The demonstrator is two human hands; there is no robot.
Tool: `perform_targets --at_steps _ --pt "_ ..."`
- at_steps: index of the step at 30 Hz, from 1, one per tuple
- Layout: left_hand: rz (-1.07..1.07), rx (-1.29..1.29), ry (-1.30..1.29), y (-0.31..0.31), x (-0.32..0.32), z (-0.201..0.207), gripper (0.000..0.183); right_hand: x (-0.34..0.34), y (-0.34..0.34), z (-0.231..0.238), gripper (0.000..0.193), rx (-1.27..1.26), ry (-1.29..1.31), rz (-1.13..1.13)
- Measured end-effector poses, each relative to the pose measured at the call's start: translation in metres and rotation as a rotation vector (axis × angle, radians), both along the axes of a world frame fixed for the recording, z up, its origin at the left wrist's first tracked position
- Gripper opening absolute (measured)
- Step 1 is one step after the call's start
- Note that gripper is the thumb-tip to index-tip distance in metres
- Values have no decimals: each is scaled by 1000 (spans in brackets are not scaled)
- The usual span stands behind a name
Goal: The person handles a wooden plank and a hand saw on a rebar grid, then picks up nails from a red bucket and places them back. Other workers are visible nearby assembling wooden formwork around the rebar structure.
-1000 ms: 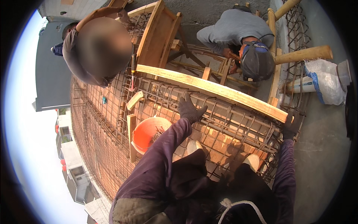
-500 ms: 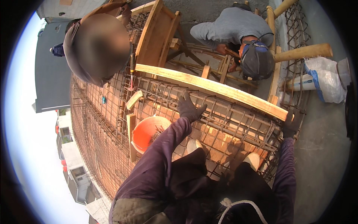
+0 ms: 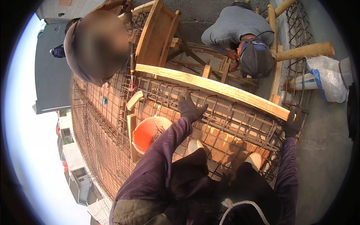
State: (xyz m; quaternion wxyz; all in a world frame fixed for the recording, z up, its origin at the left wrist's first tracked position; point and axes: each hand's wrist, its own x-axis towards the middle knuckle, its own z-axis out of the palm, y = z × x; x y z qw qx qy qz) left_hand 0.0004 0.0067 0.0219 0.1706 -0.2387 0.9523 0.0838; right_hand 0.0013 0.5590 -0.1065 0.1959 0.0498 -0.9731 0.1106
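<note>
My left hand (image 3: 191, 108), in a dark glove, lies with spread fingers on the rebar cage (image 3: 225, 119). My right hand (image 3: 293, 123), also gloved, is at the right end of a long wooden plank (image 3: 213, 87), its fingers stretched upward and touching or very near the wood; the contact is hard to make out. The plank runs slantwise along the cage's far side. Left of my left forearm, an orange bucket (image 3: 137, 140) holds a few nails (image 3: 156, 134). Beyond it are a short wood block (image 3: 135, 100) and a hammer (image 3: 132, 67).
One co-worker (image 3: 247, 33) in grey bends beyond the plank; another person (image 3: 93, 48) is at the upper left. A bamboo pole (image 3: 307, 51) and a white sack (image 3: 328, 80) stand at the right, near a grey wall (image 3: 318, 150). Rebar mesh (image 3: 101, 127) spreads leftward.
The co-worker in grey has shifted slightly to the right, with arms drawn in. My hands, the plank and the bucket stay in place.
</note>
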Motion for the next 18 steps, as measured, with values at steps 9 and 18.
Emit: perform_targets --at_steps 9,18 --pt "-2 39 -22 -2 -1 3 128 2 13 1 25 85 -60 79" --pt "4 3 13 -1 2 -3 121 -3 -1 13 34 188 88 134"
